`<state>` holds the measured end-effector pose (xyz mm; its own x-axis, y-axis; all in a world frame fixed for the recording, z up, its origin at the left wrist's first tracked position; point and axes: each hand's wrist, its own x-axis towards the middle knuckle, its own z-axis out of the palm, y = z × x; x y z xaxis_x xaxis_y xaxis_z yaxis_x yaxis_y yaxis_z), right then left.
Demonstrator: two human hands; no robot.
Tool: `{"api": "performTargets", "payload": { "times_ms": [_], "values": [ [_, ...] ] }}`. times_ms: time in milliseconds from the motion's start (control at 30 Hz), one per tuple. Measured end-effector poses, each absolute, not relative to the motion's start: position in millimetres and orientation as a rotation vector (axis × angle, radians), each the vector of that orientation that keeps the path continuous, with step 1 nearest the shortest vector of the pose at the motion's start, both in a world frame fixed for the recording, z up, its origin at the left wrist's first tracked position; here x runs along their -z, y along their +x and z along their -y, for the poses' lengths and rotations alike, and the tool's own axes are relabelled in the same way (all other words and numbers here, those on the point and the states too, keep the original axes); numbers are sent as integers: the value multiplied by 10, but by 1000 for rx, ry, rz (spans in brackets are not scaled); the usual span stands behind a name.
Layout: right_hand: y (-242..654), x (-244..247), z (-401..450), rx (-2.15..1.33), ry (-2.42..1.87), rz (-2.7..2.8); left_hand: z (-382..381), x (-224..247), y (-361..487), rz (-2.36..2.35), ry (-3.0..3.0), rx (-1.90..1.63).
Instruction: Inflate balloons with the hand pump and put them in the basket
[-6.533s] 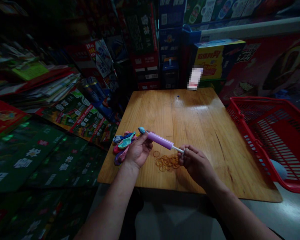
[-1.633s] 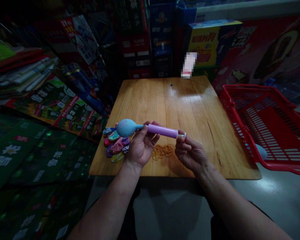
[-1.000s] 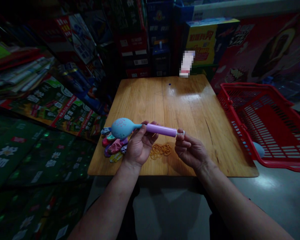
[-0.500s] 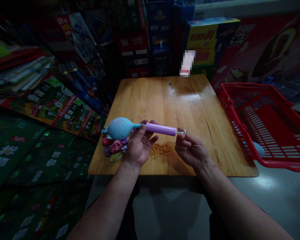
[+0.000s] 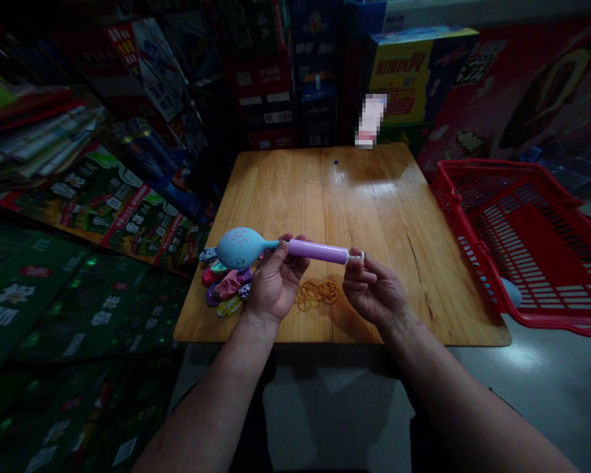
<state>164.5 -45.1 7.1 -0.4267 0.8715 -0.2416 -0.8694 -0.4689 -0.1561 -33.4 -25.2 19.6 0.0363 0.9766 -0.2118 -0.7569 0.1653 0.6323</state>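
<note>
A partly inflated light-blue balloon (image 5: 238,247) with a pink print is fitted by its neck on the nozzle end of a purple hand pump (image 5: 317,251). My left hand (image 5: 275,279) is closed around the joint, thumb on the balloon's neck and fingers under the pump. The pump's white handle is pinched in my right hand (image 5: 374,286), with a short length of rod showing. Below the pump lies a heap of orange rubber bands (image 5: 317,295). Several uninflated balloons (image 5: 227,286) in mixed colours are piled under the blue one, partly hidden by it and my left hand.
A wooden table (image 5: 285,190) carries these things. A red plastic basket (image 5: 522,169) stands at its right, with a light-blue balloon (image 5: 512,292) visible through its side. Green cartons (image 5: 78,309) line the left; stacked boxes (image 5: 265,82) stand behind.
The pump's handle has moved slightly inward, so less rod shows. My left hand still grips the balloon's neck and pump.
</note>
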Motion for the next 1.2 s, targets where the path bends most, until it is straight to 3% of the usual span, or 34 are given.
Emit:
{"api": "performTargets", "payload": {
  "times_ms": [233,433,733,967,1200],
  "values": [
    [1881,-173,434,-1950,-264,41,130,-273,-593,-700,390,-1498],
    [1669,-110,530,-2033,-357,35,303,-201,-340,-681,413,-1328],
    [1893,-213,448,-1947,-341,87,180,-302,-507,-712,397,-1457],
    [1654,-94,528,-2051,-415,99,309,-201,-324,-714,401,-1341],
    [1860,-203,441,-1978,-283,63,166,-294,-530,-720,369,-1462]
  ]
}}
